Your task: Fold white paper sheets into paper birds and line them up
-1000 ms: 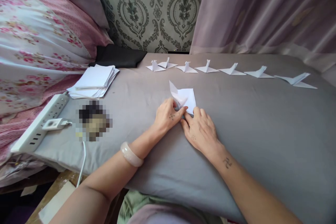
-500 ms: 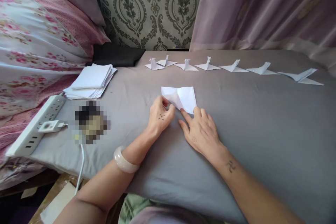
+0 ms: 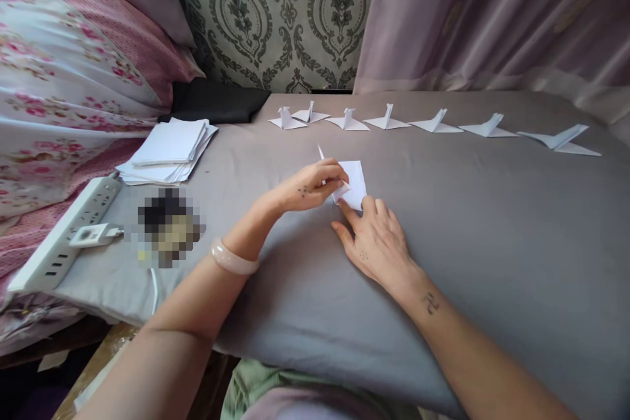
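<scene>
A white sheet of paper (image 3: 355, 177), partly folded, lies on the grey cloth. My left hand (image 3: 317, 185) is closed on its left flap, which is raised and turned over toward the right. A narrow tip of the flap sticks up behind the fingers, and my hand hides much of that half. My right hand (image 3: 377, 233) rests at the paper's lower right edge, its fingertips on the paper, with index finger and thumb apart and nothing gripped.
Several folded paper birds (image 3: 388, 119) stand in a row along the back. On the left are a stack of white paper (image 3: 170, 143), a white power strip (image 3: 63, 233) with a plugged-in charger (image 3: 96, 235), a pixelated item (image 3: 170, 226) and a black folded item (image 3: 216, 103).
My left hand has moved right and slightly up, lifting the paper's left flap across the sheet. My right hand has stayed nearly in place.
</scene>
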Tool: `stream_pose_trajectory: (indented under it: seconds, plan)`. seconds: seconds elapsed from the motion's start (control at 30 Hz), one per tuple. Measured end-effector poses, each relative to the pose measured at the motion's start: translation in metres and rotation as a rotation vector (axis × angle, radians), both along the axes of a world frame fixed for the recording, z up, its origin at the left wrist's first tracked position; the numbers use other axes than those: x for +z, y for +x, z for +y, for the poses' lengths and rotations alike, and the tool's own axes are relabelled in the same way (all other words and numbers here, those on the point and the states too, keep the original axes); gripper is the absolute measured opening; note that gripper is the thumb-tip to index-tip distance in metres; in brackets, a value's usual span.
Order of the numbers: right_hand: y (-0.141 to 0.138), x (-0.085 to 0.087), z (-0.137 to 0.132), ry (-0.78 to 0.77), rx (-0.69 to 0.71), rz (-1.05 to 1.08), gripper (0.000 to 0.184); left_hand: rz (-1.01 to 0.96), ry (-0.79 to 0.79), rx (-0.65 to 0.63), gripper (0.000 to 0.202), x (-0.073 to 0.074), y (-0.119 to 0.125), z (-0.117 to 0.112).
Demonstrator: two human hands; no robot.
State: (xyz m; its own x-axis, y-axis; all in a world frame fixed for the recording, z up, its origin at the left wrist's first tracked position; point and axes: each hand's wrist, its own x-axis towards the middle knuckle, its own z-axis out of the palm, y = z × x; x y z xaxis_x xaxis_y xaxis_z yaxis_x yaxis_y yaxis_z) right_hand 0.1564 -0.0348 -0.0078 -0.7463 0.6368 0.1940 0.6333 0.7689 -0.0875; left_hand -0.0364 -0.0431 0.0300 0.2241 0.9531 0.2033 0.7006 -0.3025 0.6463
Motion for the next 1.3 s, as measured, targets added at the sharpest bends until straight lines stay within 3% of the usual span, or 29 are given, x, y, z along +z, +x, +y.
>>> stream_pose_trajectory:
  seconds: [0.1, 0.2, 0.37, 0.47, 0.57, 0.63, 0.73, 0.8, 0.97, 1.13, 1.3]
  plan:
    - [0.001, 0.000, 0.000, -0.004, -0.002, -0.001, 0.048, 0.059, -0.062, -0.189, 0.023, 0.011, 0.005, 0.016]
    - [0.003, 0.001, 0.000, -0.019, -0.013, 0.003, 0.047, 0.066, -0.121, -0.315, 0.024, 0.012, 0.013, 0.031]
    - [0.006, 0.001, -0.003, -0.054, -0.053, 0.004, 0.045, -0.065, -0.219, -0.353, 0.020, -0.004, 0.018, 0.042]
    - [0.006, 0.001, -0.003, -0.053, -0.053, 0.001, 0.043, -0.218, -0.230, -0.350, 0.028, -0.014, 0.016, 0.043]
    - [0.007, 0.000, -0.001, -0.053, -0.050, 0.002, 0.043, -0.380, -0.121, -0.253, 0.035, -0.017, 0.012, 0.038]
    - [0.007, 0.000, -0.001, -0.057, -0.045, 0.005, 0.044, -0.416, 0.002, -0.061, 0.032, -0.017, 0.011, 0.030]
    - [0.007, -0.001, 0.001, -0.060, -0.032, 0.011, 0.045, -0.310, 0.171, 0.307, 0.023, -0.017, 0.013, 0.011]
    - [0.008, -0.001, 0.002, -0.057, -0.025, 0.017, 0.045, -0.217, 0.154, 0.441, 0.022, -0.021, 0.018, -0.004]
    - [0.010, -0.003, 0.006, -0.063, -0.006, 0.038, 0.044, -0.146, 0.013, 0.461, 0.019, -0.038, 0.031, -0.024]
    - [0.012, -0.001, 0.009, -0.086, 0.029, 0.072, 0.038, -0.010, 0.094, 0.389, 0.012, -0.052, 0.033, -0.017]
    - [0.016, 0.004, 0.015, -0.115, 0.042, 0.095, 0.035, 0.122, 0.149, 0.341, 0.007, -0.056, 0.032, -0.014]
